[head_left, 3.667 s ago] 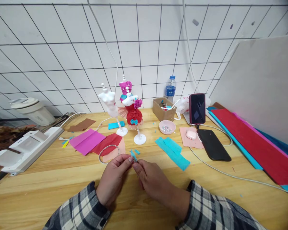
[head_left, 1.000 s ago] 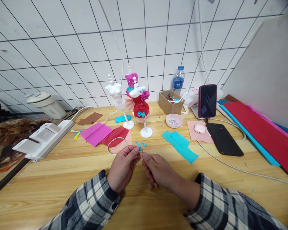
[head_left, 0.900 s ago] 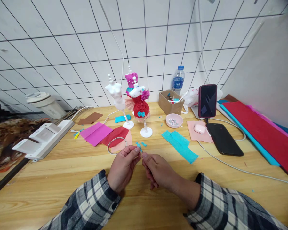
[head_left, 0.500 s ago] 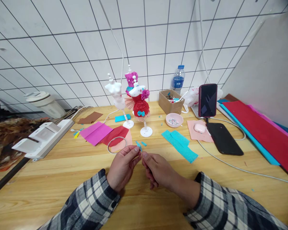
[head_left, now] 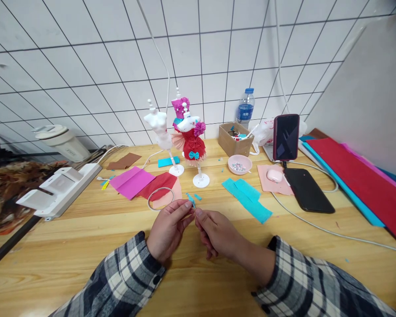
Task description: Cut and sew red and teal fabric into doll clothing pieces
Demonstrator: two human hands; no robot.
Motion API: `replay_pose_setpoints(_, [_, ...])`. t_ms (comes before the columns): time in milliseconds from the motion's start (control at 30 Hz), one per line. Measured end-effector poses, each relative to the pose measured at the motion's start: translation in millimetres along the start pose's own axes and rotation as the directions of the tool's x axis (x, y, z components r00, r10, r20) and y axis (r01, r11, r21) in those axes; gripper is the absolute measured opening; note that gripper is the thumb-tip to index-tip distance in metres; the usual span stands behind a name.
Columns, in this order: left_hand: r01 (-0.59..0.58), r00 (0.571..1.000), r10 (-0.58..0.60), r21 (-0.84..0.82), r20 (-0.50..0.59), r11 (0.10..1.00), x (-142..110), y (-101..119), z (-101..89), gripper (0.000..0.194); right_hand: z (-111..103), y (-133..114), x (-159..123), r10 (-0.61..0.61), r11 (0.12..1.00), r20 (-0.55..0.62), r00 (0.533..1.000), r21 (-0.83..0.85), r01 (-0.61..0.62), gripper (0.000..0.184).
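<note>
My left hand [head_left: 168, 229] and my right hand [head_left: 216, 233] meet over the wooden table [head_left: 86, 246], fingertips pinched together on a small teal paper piece [head_left: 192, 201]. Both wrists rest near the table's front. Just beyond my fingers lie a teal scrap [head_left: 198, 197] and a white ring [head_left: 159, 198]. Behind them stands a small mannequin in a red paper dress [head_left: 192, 147] with a teal bow, beside a bare white mannequin [head_left: 158, 130] and a pink-dressed one [head_left: 180, 108].
Pink paper [head_left: 132, 181] and red paper [head_left: 158, 186] lie left of centre, teal strips [head_left: 247, 199] to the right. A bead bowl [head_left: 239, 164], cardboard box [head_left: 235, 140], water bottle [head_left: 245, 108], two phones [head_left: 285, 137], earbud case [head_left: 274, 176], cables and long paper sheets [head_left: 356, 180] fill the right. A white power strip [head_left: 57, 187] sits left.
Since 3.7 s ago the view has shifted and my hands sit slightly higher and further right in it; over the last second they stay pinched on the teal piece with hardly any movement.
</note>
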State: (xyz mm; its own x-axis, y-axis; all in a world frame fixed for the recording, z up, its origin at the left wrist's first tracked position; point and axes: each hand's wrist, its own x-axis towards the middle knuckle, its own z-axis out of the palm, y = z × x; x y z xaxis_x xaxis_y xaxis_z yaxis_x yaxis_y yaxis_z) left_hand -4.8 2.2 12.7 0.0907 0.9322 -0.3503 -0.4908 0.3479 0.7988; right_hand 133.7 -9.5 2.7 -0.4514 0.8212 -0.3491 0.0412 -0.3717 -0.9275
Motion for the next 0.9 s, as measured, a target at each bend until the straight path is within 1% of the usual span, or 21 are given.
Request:
replay_pose_setpoints(167, [-0.023, 0.999, 0.021, -0.059, -0.046, 0.998, 2.4, 2.4, -2.6, 0.012, -0.2, 0.6, -0.2, 0.001, 1.000, -0.010, 1.000, -0.028, -0.001, 0.047])
replay_pose_setpoints(367, [0.009, 1.000, -0.008, -0.098, 0.004, 0.995, 1.9, 2.2, -2.0, 0.011, -0.1, 2.3, 0.2, 0.001, 0.998, -0.003, 1.000, -0.063, -0.002, 0.047])
replay_pose_setpoints(467, [0.012, 1.000, -0.013, -0.093, -0.004, 0.996, 0.4, 0.8, -0.7, 0.011, -0.9, 5.0, 1.2, -0.030, 0.996, -0.010, 0.999, -0.084, 0.029, 0.048])
replay_pose_setpoints(600, [0.015, 1.000, -0.016, -0.099, -0.011, 0.995, -0.2, 0.2, -1.2, 0.010, -2.9, 8.2, 2.6, -0.077, 0.988, -0.051, 0.996, -0.137, 0.070, 0.049])
replay_pose_setpoints(900, [0.047, 0.999, -0.043, -0.169, 0.029, 0.985, 3.2, -0.9, -5.8, 0.006, -2.1, 9.3, 2.6, -0.040, 0.992, -0.046, 0.998, -0.118, 0.035, 0.050])
